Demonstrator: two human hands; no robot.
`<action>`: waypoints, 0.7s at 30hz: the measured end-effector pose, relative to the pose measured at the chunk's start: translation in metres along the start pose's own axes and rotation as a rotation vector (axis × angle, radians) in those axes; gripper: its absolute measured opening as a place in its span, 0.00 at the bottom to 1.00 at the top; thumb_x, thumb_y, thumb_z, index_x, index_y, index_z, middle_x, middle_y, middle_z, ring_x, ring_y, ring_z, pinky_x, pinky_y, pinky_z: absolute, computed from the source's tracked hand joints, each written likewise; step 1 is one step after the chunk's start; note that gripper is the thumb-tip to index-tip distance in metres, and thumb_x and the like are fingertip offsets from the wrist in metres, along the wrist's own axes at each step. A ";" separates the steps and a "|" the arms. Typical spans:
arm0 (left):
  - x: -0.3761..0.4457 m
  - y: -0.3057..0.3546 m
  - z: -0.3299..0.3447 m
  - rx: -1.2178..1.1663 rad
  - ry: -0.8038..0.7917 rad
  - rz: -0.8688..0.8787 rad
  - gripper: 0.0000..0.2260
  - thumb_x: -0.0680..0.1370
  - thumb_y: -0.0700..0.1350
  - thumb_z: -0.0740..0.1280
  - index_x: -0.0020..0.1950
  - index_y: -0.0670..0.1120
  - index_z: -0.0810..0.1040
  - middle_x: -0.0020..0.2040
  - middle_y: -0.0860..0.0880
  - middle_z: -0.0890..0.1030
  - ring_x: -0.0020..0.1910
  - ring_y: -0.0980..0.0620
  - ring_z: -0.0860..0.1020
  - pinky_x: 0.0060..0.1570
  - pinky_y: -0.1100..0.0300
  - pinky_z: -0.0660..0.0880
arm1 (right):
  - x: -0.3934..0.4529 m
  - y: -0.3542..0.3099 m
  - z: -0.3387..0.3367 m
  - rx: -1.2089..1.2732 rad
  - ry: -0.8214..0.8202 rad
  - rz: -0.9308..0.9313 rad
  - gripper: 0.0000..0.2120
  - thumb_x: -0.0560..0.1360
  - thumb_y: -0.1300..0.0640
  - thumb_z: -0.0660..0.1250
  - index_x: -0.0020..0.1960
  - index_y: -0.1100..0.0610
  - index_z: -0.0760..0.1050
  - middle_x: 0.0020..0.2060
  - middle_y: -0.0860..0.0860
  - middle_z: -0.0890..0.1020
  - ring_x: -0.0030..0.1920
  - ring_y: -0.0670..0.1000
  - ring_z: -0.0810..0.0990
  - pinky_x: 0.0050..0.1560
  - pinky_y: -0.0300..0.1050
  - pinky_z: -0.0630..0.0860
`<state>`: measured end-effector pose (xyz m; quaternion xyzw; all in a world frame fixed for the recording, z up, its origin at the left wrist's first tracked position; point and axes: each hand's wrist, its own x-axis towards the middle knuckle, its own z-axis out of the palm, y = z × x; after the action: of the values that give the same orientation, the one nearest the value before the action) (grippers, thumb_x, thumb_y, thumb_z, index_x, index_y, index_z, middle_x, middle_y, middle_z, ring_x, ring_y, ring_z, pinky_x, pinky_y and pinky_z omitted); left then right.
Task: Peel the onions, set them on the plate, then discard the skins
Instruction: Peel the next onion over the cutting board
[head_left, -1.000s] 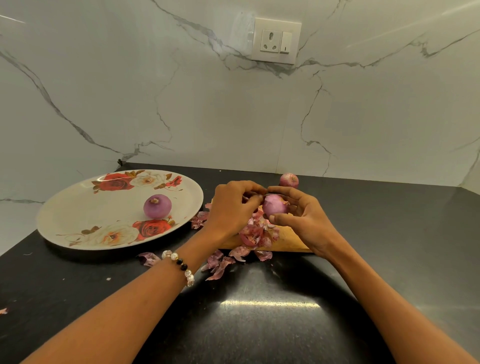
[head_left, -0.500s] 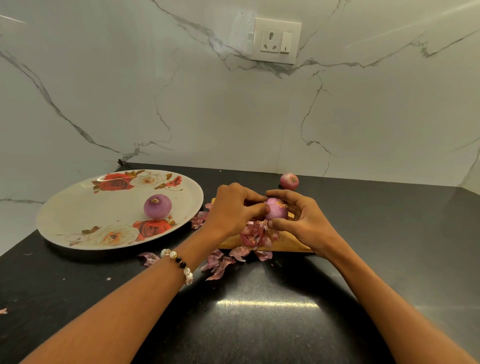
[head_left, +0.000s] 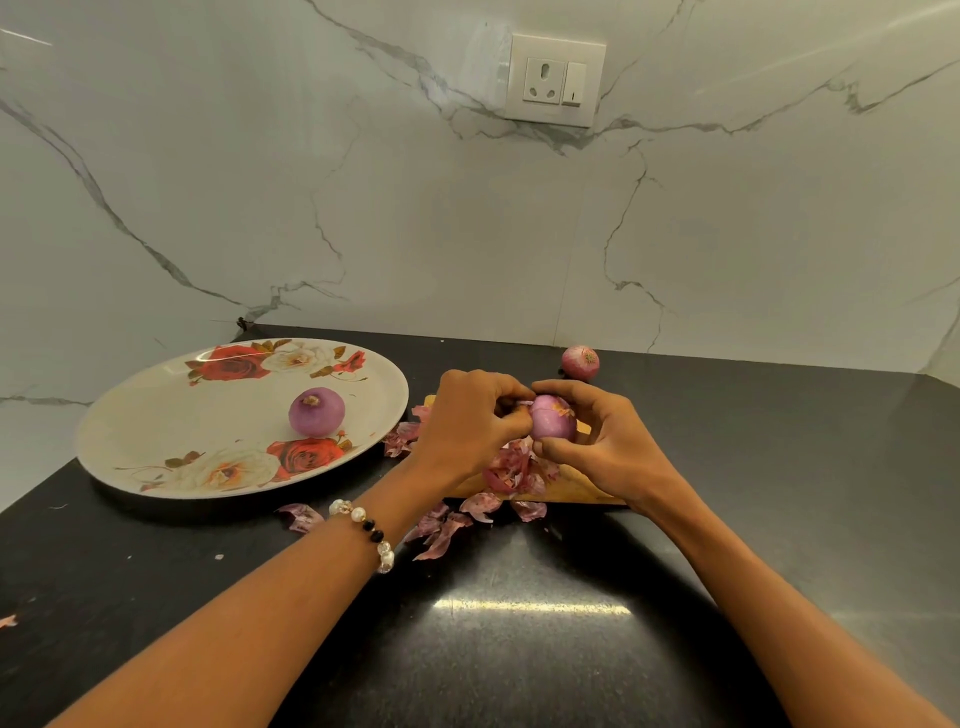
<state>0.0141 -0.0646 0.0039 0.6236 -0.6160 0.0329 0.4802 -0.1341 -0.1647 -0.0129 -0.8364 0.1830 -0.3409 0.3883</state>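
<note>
My right hand (head_left: 602, 447) holds a partly peeled purple onion (head_left: 553, 423) above a wooden board (head_left: 571, 488). My left hand (head_left: 470, 423) pinches a bit of skin at the onion's left side. A peeled onion (head_left: 317, 411) rests on the floral plate (head_left: 171, 421) at the left. An unpeeled onion (head_left: 580, 361) lies on the counter behind my hands. Loose purple skins (head_left: 511, 470) are heaped on the board and spill onto the counter in front of it.
The black counter (head_left: 519, 649) meets a marble wall at the back and left. A stray skin (head_left: 301, 517) lies near the plate's front rim. A wall socket (head_left: 555, 79) sits high on the wall.
Both hands have lifted the onion slightly and turned it. My left fingers have shifted their pinch on the skin at its left side.
</note>
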 end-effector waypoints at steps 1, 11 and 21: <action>0.000 0.000 0.001 0.007 0.021 -0.003 0.09 0.72 0.38 0.71 0.51 0.43 0.85 0.43 0.48 0.85 0.36 0.60 0.78 0.42 0.72 0.75 | 0.000 0.000 0.000 0.002 0.007 -0.008 0.26 0.68 0.64 0.77 0.64 0.51 0.75 0.58 0.48 0.81 0.60 0.49 0.79 0.61 0.50 0.79; 0.002 0.001 -0.003 -0.293 0.092 -0.366 0.06 0.74 0.38 0.70 0.45 0.48 0.84 0.40 0.52 0.84 0.37 0.57 0.83 0.42 0.65 0.80 | 0.001 -0.005 0.001 0.217 0.061 0.036 0.24 0.68 0.66 0.77 0.61 0.53 0.78 0.56 0.50 0.82 0.57 0.51 0.82 0.60 0.49 0.79; 0.002 0.007 -0.002 -0.332 0.124 -0.505 0.06 0.75 0.41 0.70 0.40 0.51 0.82 0.37 0.52 0.84 0.33 0.60 0.82 0.42 0.61 0.80 | 0.001 -0.002 0.000 0.494 0.076 0.100 0.24 0.64 0.61 0.78 0.60 0.54 0.79 0.56 0.54 0.82 0.58 0.61 0.81 0.61 0.64 0.77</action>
<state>0.0102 -0.0635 0.0099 0.6666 -0.4082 -0.1505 0.6052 -0.1327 -0.1641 -0.0109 -0.6925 0.1496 -0.3870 0.5902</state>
